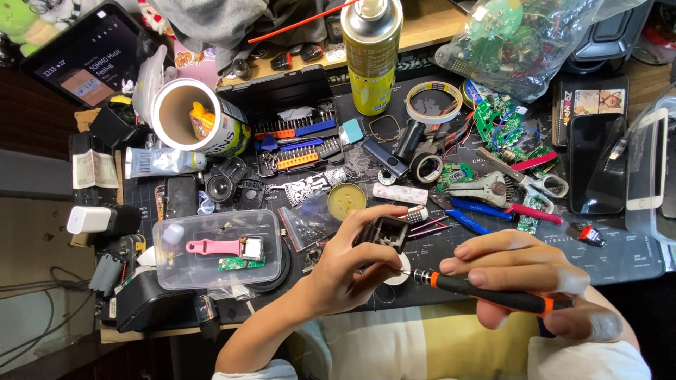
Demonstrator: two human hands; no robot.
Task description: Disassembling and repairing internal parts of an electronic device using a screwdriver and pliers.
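My left hand (348,271) holds a small black plastic housing (384,232) between thumb and fingers, just above the dark work mat (620,257). My right hand (524,281) grips a black screwdriver with orange rings (486,290). Its thin tip points left and meets the underside of the housing near my left thumb. Both hands hover over the mat's front edge, above my lap.
A clear plastic box (218,250) with a pink part and a small circuit board lies to the left. Behind are a screwdriver bit case (299,137), a yellow spray can (370,56), tape rolls, pliers (493,193), circuit boards, a phone (591,162) and a tablet (88,56).
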